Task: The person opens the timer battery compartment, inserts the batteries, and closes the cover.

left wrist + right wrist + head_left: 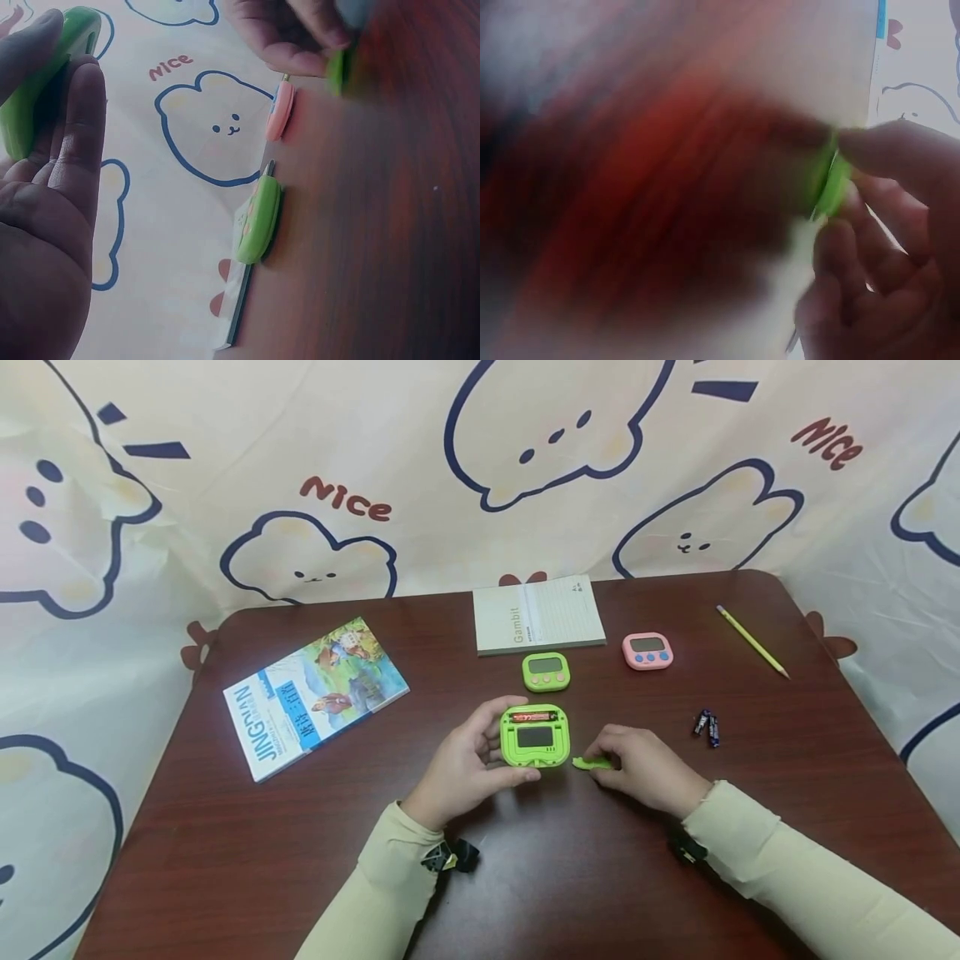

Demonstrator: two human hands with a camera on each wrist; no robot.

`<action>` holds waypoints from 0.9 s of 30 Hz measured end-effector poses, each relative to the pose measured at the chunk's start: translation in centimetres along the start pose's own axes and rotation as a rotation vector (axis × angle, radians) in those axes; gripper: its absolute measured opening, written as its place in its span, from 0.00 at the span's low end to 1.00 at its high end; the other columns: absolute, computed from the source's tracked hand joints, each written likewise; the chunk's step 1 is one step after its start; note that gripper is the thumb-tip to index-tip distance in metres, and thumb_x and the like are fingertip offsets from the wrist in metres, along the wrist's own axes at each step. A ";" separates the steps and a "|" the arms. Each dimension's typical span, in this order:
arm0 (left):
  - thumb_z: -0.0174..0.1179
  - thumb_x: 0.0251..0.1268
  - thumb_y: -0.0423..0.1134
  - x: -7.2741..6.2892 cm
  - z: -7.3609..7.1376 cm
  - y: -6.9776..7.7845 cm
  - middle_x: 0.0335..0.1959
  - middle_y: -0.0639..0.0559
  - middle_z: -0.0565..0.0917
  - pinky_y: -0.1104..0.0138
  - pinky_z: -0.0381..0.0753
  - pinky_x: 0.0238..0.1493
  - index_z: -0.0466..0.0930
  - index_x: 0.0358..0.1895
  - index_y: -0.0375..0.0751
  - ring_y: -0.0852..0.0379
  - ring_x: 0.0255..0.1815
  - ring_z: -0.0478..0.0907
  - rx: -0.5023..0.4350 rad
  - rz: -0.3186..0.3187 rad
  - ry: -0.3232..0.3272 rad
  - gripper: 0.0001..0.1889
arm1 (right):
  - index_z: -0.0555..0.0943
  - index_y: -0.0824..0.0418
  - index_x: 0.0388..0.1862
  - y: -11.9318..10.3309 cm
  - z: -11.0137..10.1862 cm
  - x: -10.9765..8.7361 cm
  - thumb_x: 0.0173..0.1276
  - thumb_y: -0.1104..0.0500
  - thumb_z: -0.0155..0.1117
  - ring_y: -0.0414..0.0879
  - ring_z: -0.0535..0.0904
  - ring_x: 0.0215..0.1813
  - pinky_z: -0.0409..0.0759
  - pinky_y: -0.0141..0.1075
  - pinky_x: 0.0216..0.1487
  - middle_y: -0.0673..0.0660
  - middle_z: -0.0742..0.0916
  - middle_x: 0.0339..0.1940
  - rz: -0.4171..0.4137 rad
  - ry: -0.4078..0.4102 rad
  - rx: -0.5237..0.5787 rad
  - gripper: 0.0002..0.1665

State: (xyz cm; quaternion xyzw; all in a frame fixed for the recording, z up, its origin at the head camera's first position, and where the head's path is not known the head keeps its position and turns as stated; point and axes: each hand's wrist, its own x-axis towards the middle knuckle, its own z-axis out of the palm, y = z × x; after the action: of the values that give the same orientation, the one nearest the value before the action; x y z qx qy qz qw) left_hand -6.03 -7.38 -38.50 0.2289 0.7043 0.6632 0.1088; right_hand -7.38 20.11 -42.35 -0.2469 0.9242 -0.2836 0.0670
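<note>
My left hand (468, 756) grips a green digital timer (535, 750) by its edges, its back turned up toward the head camera. A red battery (532, 717) lies in the slot along the timer's top. To the right, my right hand (645, 766) pinches a small green cover (592, 763) between thumb and fingers, just apart from the timer. In the right wrist view the cover (832, 184) sits at the fingertips, partly blurred. The left wrist view shows the held timer (52, 75) from its side, mostly behind the fingers.
Beyond the hands lie another green timer (546, 672), a pink timer (647, 652) and a notebook (555, 618). A picture-covered book (318, 697) is at left. On the right are loose dark batteries (707, 727) and a yellow-green pencil (752, 641) near the table's (300, 877) edge.
</note>
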 end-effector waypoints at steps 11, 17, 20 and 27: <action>0.75 0.53 0.27 0.0 -0.1 -0.3 0.56 0.42 0.84 0.62 0.85 0.52 0.65 0.71 0.48 0.55 0.52 0.84 0.019 0.003 -0.014 0.41 | 0.88 0.50 0.45 -1.8 -2.1 0.2 0.67 0.62 0.71 0.37 0.79 0.40 0.81 0.37 0.43 0.42 0.86 0.39 -0.002 0.139 0.150 0.09; 0.75 0.53 0.29 0.0 0.0 -0.2 0.58 0.39 0.82 0.63 0.85 0.51 0.65 0.71 0.48 0.57 0.51 0.84 0.048 0.014 -0.032 0.42 | 0.88 0.48 0.45 -3.5 -3.6 0.2 0.68 0.59 0.71 0.37 0.79 0.36 0.78 0.30 0.35 0.43 0.88 0.39 0.013 0.195 0.222 0.09; 0.76 0.53 0.29 -0.1 0.0 0.0 0.57 0.44 0.83 0.63 0.85 0.50 0.65 0.71 0.48 0.57 0.51 0.84 0.052 0.007 -0.036 0.42 | 0.88 0.49 0.45 -4.1 -4.1 0.5 0.68 0.58 0.71 0.40 0.79 0.34 0.78 0.31 0.32 0.44 0.88 0.39 0.033 0.220 0.235 0.08; 0.76 0.52 0.27 -0.2 0.0 0.1 0.56 0.45 0.84 0.61 0.85 0.52 0.65 0.70 0.41 0.54 0.51 0.84 0.009 -0.026 -0.069 0.41 | 0.89 0.51 0.43 -5.4 -5.5 1.6 0.68 0.61 0.70 0.44 0.77 0.29 0.76 0.32 0.28 0.45 0.89 0.37 0.022 0.277 0.304 0.07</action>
State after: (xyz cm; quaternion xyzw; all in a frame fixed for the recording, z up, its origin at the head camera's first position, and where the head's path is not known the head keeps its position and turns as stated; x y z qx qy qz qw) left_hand -5.82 -7.44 -38.42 0.2428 0.7059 0.6504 0.1407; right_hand -7.99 18.10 -34.71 -0.1823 0.8737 -0.4504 -0.0212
